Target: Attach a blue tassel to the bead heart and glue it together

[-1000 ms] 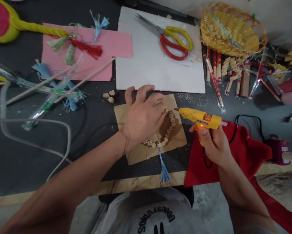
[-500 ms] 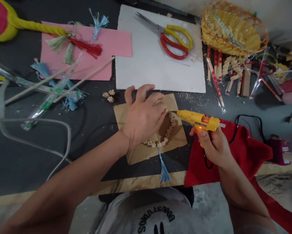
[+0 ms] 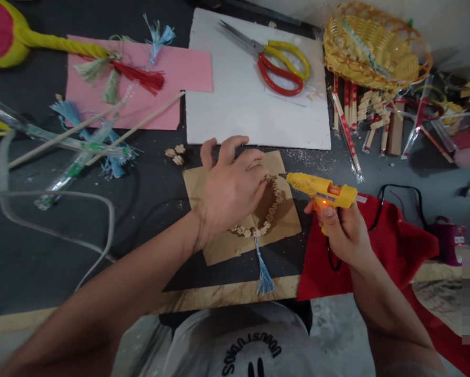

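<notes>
In my right hand (image 3: 343,230) is a yellow hot glue gun (image 3: 321,189), gripped round its handle, with a small orange light glowing. Its nozzle points left, just apart from the upper right of a ring of small flower-shaped pieces (image 3: 275,207). My left hand (image 3: 233,191) lies over the ring's left side, thumb and forefinger closed on its upper part; the fingertips are partly hidden. From the ring's lower edge hangs a light blue tassel (image 3: 265,275). Under both the ring and the left hand is a sheet of brown cardboard (image 3: 215,251).
Loose flower pieces (image 3: 175,154) lie left of the cardboard. Scissors (image 3: 276,63) rest on a white board (image 3: 219,115). A wicker basket (image 3: 333,57) stands at the back right, above wrapped chopsticks (image 3: 347,136). Red cloth (image 3: 317,272) covers the right front edge. Tassels lie on pink paper (image 3: 168,112).
The glue gun in my right hand has drawn back slightly to the right, its nozzle now a little farther from the ring. My left hand and the ring have stayed in place.
</notes>
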A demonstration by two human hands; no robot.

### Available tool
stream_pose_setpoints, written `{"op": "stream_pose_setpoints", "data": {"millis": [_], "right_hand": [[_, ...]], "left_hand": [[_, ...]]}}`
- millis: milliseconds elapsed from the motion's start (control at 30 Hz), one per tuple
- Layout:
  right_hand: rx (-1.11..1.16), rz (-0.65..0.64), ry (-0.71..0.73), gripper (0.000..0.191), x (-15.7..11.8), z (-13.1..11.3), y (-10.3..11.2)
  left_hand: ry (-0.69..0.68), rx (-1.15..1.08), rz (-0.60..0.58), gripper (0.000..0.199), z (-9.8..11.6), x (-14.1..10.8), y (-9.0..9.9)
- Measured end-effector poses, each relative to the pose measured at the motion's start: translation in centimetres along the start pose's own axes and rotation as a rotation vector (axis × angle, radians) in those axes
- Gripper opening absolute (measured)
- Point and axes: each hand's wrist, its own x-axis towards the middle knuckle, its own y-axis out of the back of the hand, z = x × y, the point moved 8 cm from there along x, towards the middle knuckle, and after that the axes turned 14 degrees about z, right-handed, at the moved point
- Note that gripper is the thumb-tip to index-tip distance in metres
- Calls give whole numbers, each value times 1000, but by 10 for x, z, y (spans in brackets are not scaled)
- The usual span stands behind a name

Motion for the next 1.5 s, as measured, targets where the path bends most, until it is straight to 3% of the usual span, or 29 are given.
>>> {"op": "stream_pose_setpoints", "data": {"millis": [267, 600, 800, 1133, 1333, 1500], "right_hand": [[-12, -57, -22, 34, -3, -1, 0], [13, -68, -13, 37, -3, 2, 0], [20, -51, -24, 38, -2, 4, 0], [59, -27, -50, 37, -3, 4, 5], [62, -59, -19, 38, -3, -2, 5], [127, -63, -64, 33, -5, 7, 4]], "left_hand": [[-15, 10, 132, 23, 1, 1, 7], [60, -54, 33, 13, -1, 3, 9], [10, -41, -2, 16, 4, 6, 17], [-32, -43, -5, 23, 7, 7, 3], [2, -59, 40, 20, 2, 6, 1], [2, -62, 54, 20, 5, 6, 3]]}}
